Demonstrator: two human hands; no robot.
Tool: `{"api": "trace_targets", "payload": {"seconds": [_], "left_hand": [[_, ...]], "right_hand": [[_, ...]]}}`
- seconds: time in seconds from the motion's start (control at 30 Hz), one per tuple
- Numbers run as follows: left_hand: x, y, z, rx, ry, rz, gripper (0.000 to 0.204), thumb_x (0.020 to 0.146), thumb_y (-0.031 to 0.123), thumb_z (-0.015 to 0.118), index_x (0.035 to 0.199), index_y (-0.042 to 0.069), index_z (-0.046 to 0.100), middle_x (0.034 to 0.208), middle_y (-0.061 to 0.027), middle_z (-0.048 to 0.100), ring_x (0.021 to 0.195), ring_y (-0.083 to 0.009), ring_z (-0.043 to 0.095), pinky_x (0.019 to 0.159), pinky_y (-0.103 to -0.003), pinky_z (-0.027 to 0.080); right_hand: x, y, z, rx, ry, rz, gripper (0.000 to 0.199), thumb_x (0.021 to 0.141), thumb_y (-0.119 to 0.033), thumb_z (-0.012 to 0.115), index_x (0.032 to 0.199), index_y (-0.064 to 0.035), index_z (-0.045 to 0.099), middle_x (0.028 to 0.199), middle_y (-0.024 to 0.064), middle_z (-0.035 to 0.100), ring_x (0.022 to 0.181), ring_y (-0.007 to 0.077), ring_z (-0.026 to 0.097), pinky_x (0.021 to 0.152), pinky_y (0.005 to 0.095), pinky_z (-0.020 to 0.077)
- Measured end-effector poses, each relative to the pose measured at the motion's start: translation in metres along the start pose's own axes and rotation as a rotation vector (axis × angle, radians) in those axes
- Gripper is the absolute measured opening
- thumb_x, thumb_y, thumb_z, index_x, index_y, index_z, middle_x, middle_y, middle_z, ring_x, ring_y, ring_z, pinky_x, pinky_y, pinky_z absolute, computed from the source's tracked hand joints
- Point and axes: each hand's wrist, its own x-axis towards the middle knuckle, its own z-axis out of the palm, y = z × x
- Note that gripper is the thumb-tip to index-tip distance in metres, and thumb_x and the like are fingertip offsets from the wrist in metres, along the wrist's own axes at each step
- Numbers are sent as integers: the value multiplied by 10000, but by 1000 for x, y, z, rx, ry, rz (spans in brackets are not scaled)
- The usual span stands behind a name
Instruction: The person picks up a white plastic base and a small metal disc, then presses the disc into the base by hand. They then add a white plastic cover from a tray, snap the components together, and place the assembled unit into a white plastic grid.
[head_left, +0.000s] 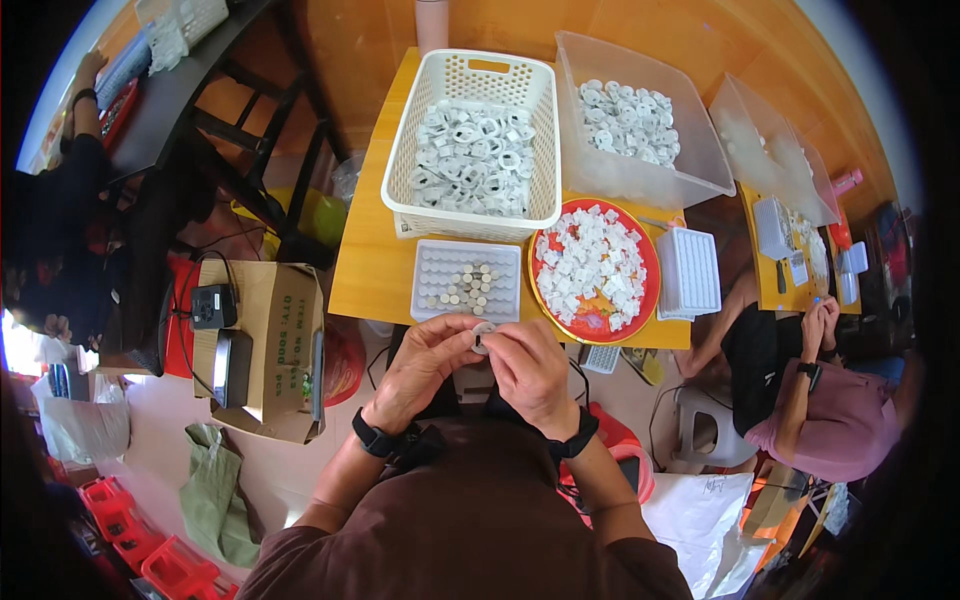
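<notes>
Just beyond the front edge of the yellow table, my left hand (420, 362) and my right hand (538, 372) meet, fingertips closed on one small round white plastic part (483, 330). A dark patch shows on it; its finer detail is too small to make out. Right ahead of my hands lies a white ridged tray (440, 262) with several small pale discs (468, 288) in it. Beside it, to the right, a red round plate (651, 262) carries a heap of small white plastic pieces (590, 265).
Behind the tray stands a cream basket (400, 165) of round white parts; a clear bin (690, 165) holds more. Stacked white trays (690, 270) sit at the table's right. An open cardboard box (275, 350) is left. Another person (820, 410) sits at right, one at far left (60, 230).
</notes>
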Motion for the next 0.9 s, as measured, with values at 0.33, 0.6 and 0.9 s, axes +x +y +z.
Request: {"api": "trace_targets", "payload": {"seconds": [0.33,0.6,0.9], "left_hand": [[3,-1,7,33,-1,-30,166,879,75,552,1031,28,601,982,-38,609,895,-117,586,799,-276,502],[3,0,7,164,25,-16,170,876,85,564,1025,13,604,951,-48,621,857,-108,591,768,-249,501],[7,5,16,228,-28,-8,192,864,81,581,1039,5,601,956,-64,624,862,-116,593,754,-244,499]], "right_hand": [[-5,7,-9,-43,-27,-43,289,636,85,638,897,-20,572,829,73,575,711,242,551,589,317,461],[1,11,-14,59,-160,-23,267,639,85,637,871,-25,564,789,65,566,690,243,543,588,319,453],[0,15,-18,217,-55,175,187,688,53,656,843,-21,583,750,82,549,689,250,538,592,331,427]]}}
